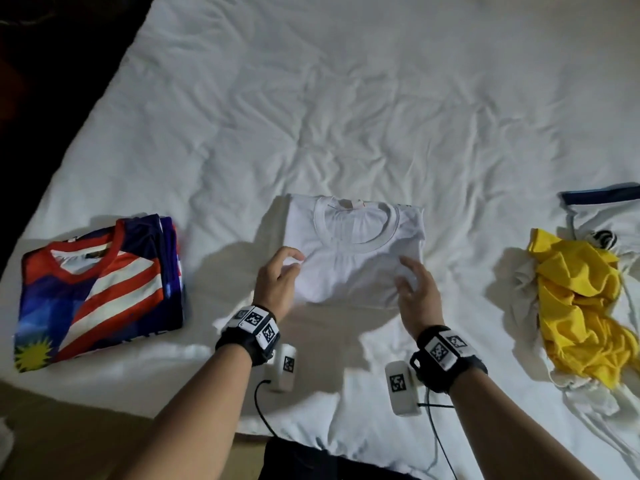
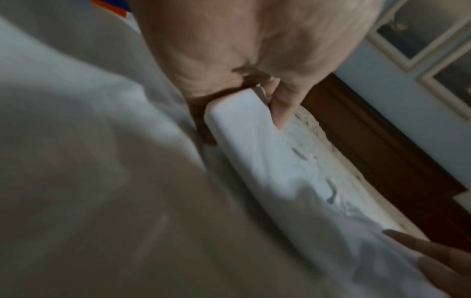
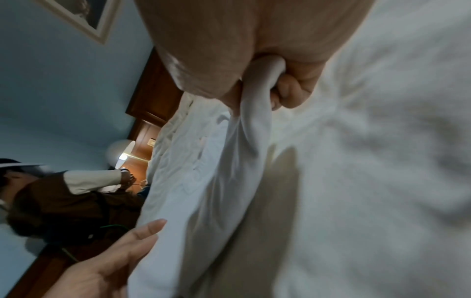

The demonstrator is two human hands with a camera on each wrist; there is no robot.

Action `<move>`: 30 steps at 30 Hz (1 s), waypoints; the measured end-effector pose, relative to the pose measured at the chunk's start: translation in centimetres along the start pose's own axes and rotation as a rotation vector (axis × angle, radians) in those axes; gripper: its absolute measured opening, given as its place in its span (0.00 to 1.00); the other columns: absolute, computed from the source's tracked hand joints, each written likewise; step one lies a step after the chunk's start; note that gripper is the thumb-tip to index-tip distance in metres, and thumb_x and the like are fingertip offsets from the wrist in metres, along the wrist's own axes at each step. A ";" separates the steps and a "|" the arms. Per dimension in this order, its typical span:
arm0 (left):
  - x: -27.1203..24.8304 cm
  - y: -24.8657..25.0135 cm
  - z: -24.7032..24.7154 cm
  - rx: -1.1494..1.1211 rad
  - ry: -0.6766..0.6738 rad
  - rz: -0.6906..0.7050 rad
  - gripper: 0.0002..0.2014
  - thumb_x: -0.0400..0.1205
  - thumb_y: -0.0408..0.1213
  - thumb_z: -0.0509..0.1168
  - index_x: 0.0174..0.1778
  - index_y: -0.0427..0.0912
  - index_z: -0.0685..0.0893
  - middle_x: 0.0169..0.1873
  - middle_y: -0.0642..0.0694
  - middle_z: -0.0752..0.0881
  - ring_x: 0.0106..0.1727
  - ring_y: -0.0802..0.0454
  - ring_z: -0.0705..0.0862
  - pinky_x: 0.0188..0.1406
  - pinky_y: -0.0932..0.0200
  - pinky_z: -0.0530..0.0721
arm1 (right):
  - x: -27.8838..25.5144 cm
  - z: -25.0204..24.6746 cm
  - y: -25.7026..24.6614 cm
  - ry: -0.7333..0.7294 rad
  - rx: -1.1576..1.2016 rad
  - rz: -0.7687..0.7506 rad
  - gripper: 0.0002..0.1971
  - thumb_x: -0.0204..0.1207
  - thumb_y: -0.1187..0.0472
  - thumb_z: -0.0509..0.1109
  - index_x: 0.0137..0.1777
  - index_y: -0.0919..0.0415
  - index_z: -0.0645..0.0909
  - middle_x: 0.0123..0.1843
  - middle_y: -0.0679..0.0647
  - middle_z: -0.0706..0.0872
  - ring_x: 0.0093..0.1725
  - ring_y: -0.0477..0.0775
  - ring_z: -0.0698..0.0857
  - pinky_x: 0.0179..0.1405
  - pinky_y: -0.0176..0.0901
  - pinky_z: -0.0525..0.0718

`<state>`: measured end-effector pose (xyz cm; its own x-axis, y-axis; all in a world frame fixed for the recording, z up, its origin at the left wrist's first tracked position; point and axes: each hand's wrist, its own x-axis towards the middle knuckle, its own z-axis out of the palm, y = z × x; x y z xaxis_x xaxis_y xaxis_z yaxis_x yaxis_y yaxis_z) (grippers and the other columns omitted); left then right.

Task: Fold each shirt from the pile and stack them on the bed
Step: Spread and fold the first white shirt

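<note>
While forearms reach forward over bed [image 1: 346, 98], left hand [image 1: 277, 282] and right hand [image 1: 415, 292] fingers pinch white shirt [image 1: 353, 258] side edges.

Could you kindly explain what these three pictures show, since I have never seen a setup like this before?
There is no machine here: a person folds shirts with bare hands, wearing one camera on the head and one on each wrist. The wide picture comes from the head camera, looking down at a bed with a white sheet. The other two look along each hand at its fingers. In the middle lies a folded white shirt. The left hand and the right hand each hold one of its lower corners; the wrist views show that grip close up. At the left lies a folded flag-patterned shirt. At the right is the unfolded pile, with a yellow shirt on top.
</note>
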<state>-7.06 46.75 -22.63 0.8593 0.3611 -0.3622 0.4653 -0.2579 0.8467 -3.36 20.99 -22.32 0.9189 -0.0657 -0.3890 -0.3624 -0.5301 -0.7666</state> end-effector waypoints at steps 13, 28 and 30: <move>-5.3 9.6 -16.5 -0.303 0.161 -0.133 0.08 0.67 0.39 0.68 0.40 0.45 0.89 0.43 0.44 0.88 0.42 0.54 0.81 0.28 0.76 0.74 | -7.9 1.4 -17.2 -0.189 0.085 -0.076 0.21 0.84 0.68 0.64 0.75 0.56 0.80 0.68 0.58 0.84 0.65 0.56 0.82 0.64 0.44 0.80; -5.8 -1.1 -41.8 -0.232 0.418 -0.146 0.13 0.71 0.35 0.66 0.48 0.39 0.89 0.38 0.50 0.87 0.35 0.65 0.80 0.36 0.71 0.75 | -13.2 25.4 -31.0 -0.414 -0.020 -0.241 0.23 0.85 0.67 0.63 0.78 0.52 0.77 0.72 0.59 0.79 0.68 0.55 0.80 0.68 0.38 0.75; -4.9 -3.4 -43.2 -0.218 0.419 -0.181 0.09 0.76 0.28 0.68 0.50 0.42 0.88 0.38 0.52 0.86 0.36 0.62 0.80 0.32 0.72 0.75 | -13.3 28.2 -30.9 -0.383 -0.037 -0.256 0.23 0.86 0.68 0.62 0.79 0.52 0.76 0.72 0.57 0.77 0.65 0.51 0.77 0.61 0.29 0.69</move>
<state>-22.07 84.57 -6.89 0.5893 0.7226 -0.3613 0.5054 0.0192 0.8627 -8.80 62.07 -7.83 0.8517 0.3850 -0.3555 -0.1187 -0.5190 -0.8465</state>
